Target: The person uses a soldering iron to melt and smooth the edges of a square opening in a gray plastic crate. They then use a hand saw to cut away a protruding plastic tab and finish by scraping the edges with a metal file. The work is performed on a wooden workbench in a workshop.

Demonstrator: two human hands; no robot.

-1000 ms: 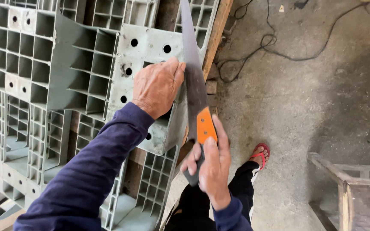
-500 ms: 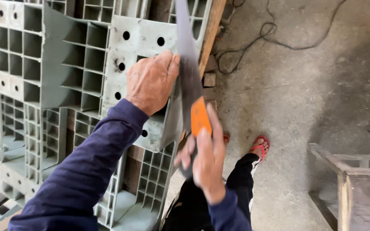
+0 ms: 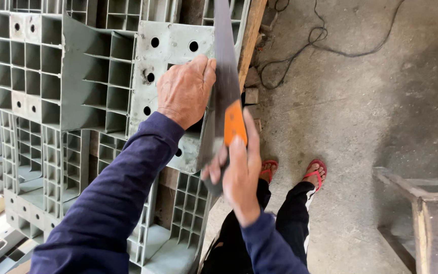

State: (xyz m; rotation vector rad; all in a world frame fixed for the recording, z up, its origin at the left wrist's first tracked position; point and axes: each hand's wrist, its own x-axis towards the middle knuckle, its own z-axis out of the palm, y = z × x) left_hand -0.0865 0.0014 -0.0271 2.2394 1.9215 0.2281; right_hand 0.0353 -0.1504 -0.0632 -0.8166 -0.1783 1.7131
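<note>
Handsaw (image 3: 227, 76) running near-vertical through the upper middle of the head view — long axis from about 6 o'clock at the handle to 12 o'clock, where the blade leaves the top edge, leaning very slightly left toward the top. Blade is flat, dark grey metal, dull and smooth-looking; teeth too blurred to make out. Handle carries a bright orange panel (image 3: 234, 123) over a black grip. Right hand (image 3: 240, 170) is wrapped around that grip from below, fingers curled tight, index finger laid straight along the orange panel pointing toward 12 o'clock. Left hand (image 3: 185, 90) lies knuckles-up on the grey plastic pallet (image 3: 51, 91), fingers bent over its right-hand edge, fingertips just beside the blade's left face; whether they touch it I cannot tell. Pallet is moulded plastic, matte and dusty, a grid of square open cells with thin ribs, plus a flatter plate with round holes (image 3: 171, 45) under the left hand. Wooden plank (image 3: 249, 35) — rough, tan — stands just right of the blade at 1 o'clock. Both sleeves are dark blue knit. Concrete floor (image 3: 361, 111) at 3 o'clock is grey, stained and gritty, with a thin black cable (image 3: 325, 45) looping across it near 1 o'clock. Red flip-flops (image 3: 316, 171) on the feet at 5 o'clock; weathered wooden frame (image 3: 422, 203) at 4 o'clock.
</note>
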